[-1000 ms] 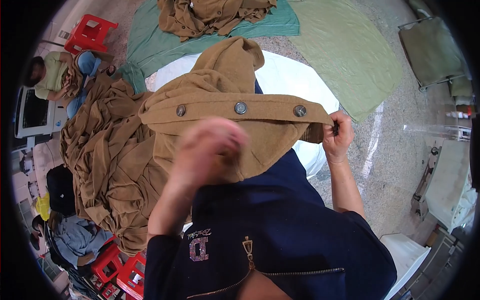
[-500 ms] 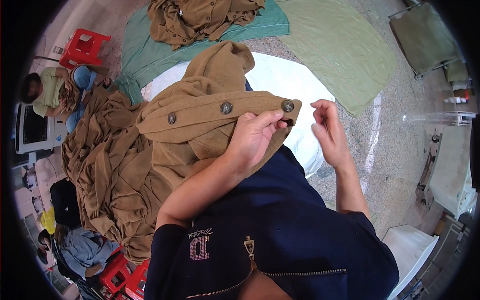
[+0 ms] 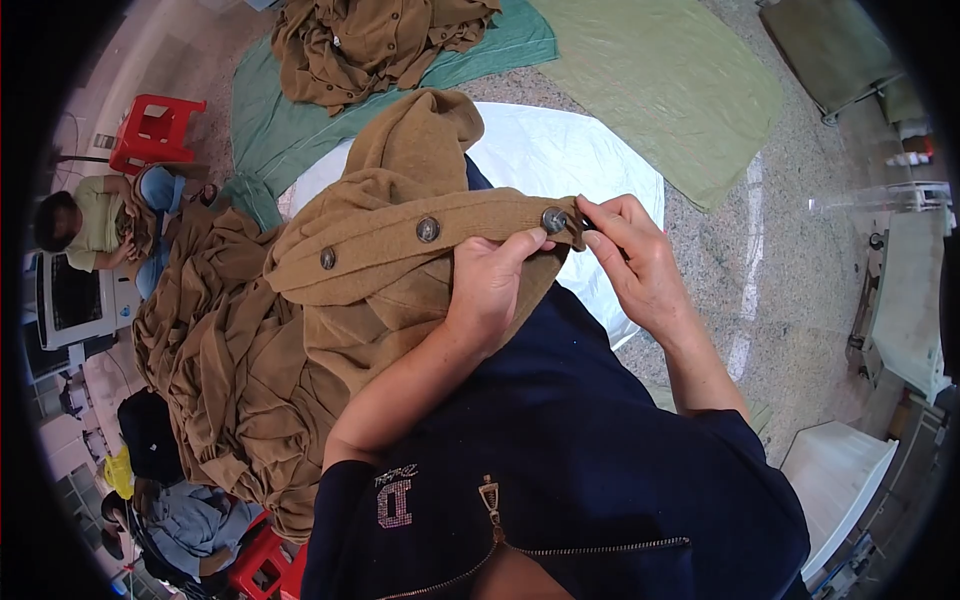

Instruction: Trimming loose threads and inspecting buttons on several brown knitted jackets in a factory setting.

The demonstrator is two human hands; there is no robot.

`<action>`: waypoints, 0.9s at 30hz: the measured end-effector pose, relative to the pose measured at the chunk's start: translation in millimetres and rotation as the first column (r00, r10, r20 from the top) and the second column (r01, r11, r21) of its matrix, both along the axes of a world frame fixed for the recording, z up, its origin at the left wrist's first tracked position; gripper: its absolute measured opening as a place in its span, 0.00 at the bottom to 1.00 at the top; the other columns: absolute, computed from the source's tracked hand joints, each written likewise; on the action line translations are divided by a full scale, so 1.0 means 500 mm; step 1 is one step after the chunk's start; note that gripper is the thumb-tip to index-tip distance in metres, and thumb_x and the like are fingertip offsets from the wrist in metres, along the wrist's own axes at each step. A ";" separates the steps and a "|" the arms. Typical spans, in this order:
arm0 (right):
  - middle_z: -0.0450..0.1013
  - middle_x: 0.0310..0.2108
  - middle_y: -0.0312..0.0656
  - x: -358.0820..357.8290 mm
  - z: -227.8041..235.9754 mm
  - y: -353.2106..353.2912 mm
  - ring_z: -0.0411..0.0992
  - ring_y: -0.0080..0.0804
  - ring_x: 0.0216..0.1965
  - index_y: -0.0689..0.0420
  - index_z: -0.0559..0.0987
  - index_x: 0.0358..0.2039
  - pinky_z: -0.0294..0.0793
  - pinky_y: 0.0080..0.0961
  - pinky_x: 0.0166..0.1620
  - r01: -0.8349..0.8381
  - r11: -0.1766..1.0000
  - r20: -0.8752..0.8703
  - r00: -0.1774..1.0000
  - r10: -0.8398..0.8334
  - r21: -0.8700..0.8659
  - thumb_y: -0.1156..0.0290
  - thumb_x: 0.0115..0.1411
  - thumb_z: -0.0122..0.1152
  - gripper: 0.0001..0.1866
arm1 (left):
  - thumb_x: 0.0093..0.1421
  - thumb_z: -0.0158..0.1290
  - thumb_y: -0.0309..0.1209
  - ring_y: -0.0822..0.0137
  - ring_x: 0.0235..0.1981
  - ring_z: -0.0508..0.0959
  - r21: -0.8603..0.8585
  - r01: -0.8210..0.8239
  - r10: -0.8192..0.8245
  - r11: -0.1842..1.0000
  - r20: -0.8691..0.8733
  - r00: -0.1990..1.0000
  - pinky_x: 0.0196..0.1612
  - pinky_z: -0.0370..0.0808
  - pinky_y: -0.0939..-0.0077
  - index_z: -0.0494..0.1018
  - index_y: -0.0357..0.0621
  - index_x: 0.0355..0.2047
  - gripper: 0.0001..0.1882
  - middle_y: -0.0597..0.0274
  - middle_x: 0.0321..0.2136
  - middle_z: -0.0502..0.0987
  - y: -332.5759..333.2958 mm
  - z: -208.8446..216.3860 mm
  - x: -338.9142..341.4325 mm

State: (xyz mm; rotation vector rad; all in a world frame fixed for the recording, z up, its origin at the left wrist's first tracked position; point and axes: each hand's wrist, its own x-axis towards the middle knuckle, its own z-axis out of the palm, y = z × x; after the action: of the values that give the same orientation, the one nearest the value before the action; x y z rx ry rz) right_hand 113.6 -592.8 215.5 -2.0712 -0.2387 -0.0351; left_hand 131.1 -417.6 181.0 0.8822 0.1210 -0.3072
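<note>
A brown knit cardigan (image 3: 370, 270) lies across my lap, its button band stretched out toward the right. Three dark round buttons show on the band: an end button (image 3: 553, 220), a middle button (image 3: 428, 229) and a left button (image 3: 328, 258). My left hand (image 3: 485, 285) grips the band just below the end button, thumb on top. At the band's right tip, my right hand (image 3: 645, 265) is closed with thumb and forefinger on the edge of the knit. Something small and dark shows between those fingertips; I cannot make it out.
A heap of brown garments (image 3: 230, 380) lies at my left, another brown pile (image 3: 370, 50) on a green sheet (image 3: 270, 130) ahead. A white sheet (image 3: 590, 150) covers floor before me. Two people sit at the left, near red stools (image 3: 155, 135). A white bin (image 3: 835, 480) stands right.
My right hand has moved left and closed on the end of the band, where before it hovered apart from it. My left hand keeps its grip near the end button.
</note>
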 end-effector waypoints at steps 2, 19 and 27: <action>0.69 0.36 0.47 -0.001 -0.004 0.006 0.70 0.37 0.34 0.67 0.75 0.51 0.71 0.27 0.38 0.020 1.000 0.008 1.000 -0.020 -0.015 0.75 0.63 0.56 0.17 | 0.59 0.52 0.21 0.72 0.36 0.77 0.009 0.003 -0.002 1.000 -0.009 1.000 0.44 0.73 0.76 0.76 0.34 0.36 0.06 0.61 0.34 0.79 0.000 -0.002 -0.001; 0.68 0.35 0.47 0.000 -0.031 0.017 0.72 0.41 0.32 0.65 0.76 0.47 0.72 0.31 0.34 0.061 0.985 0.204 0.979 -0.027 -0.162 0.79 0.58 0.59 0.15 | 0.59 0.52 0.22 0.73 0.34 0.78 0.031 0.028 -0.026 0.999 -0.041 0.999 0.42 0.74 0.77 0.76 0.34 0.37 0.07 0.61 0.33 0.80 -0.001 -0.013 0.000; 0.68 0.35 0.47 -0.008 -0.016 0.019 0.72 0.42 0.31 0.65 0.77 0.46 0.73 0.32 0.33 0.079 0.975 0.239 0.971 -0.027 -0.208 0.80 0.57 0.61 0.15 | 0.60 0.50 0.19 0.68 0.37 0.78 0.036 0.020 -0.021 0.999 0.025 0.999 0.45 0.75 0.72 0.75 0.33 0.40 0.08 0.57 0.36 0.79 0.004 -0.029 0.002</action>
State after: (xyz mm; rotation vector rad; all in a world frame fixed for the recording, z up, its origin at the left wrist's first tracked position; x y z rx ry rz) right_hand 109.6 -583.5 207.5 -2.2912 -0.3446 -0.3010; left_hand 131.8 -415.7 166.3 0.9229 0.0942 -0.3138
